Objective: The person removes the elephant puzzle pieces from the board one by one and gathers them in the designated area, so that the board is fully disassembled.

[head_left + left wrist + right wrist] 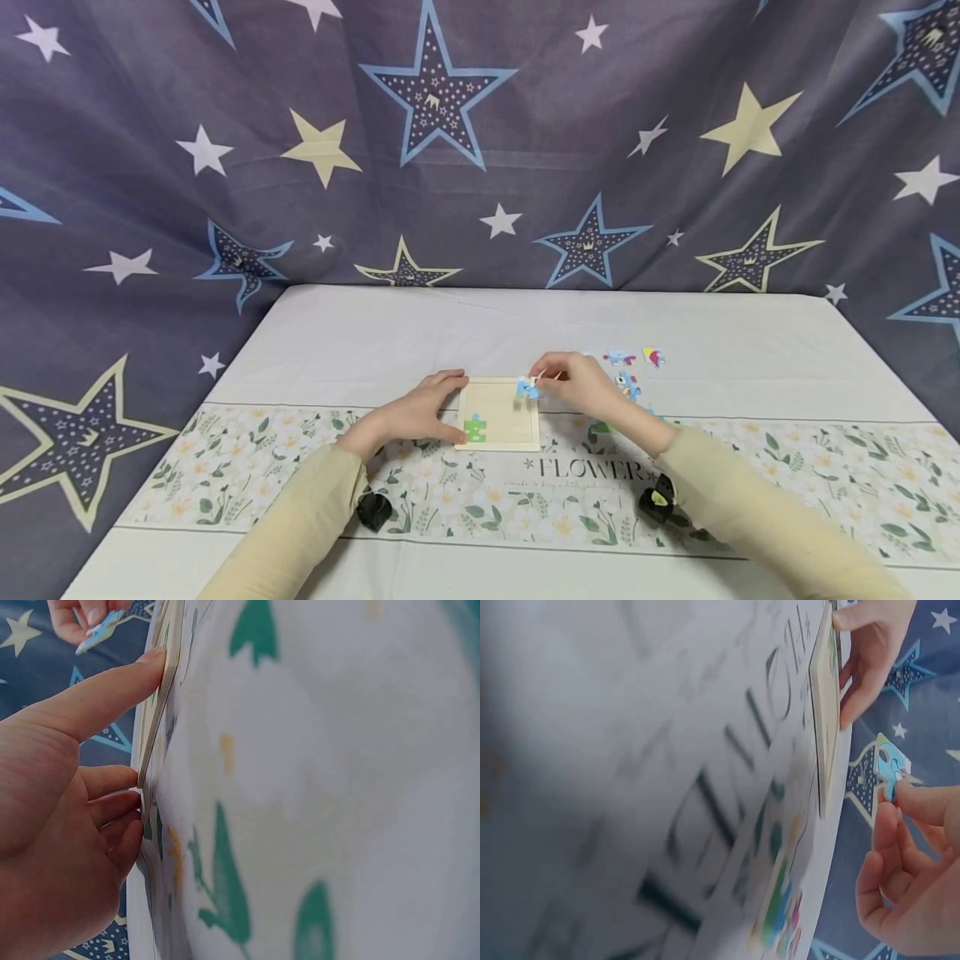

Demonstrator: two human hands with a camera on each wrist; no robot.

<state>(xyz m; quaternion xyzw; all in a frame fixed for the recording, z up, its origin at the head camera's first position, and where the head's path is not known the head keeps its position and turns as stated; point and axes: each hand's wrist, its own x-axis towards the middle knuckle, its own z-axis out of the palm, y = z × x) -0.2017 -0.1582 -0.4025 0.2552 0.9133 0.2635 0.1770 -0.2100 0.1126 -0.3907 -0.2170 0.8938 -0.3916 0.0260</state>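
Note:
A square wooden puzzle tray (510,429) lies on the table, with a green jigsaw piece (475,432) in its near left corner. My left hand (420,412) rests against the tray's left side, thumb and fingers spread apart; the left wrist view shows the thumb (112,690) straight along to the rim. Over the tray's far right corner, my right hand (581,383) pinches a blue jigsaw piece (527,389) between thumb and fingertips. In the right wrist view this blue piece (889,766) is tilted and held up off the tray.
Several loose jigsaw pieces lie right of the tray, among them a blue one (618,358), a yellow and red one (654,357) and a green one (600,427) partly under the right forearm. A floral strip (315,483) crosses the white tablecloth (360,333). Behind hangs a star-patterned curtain (450,192).

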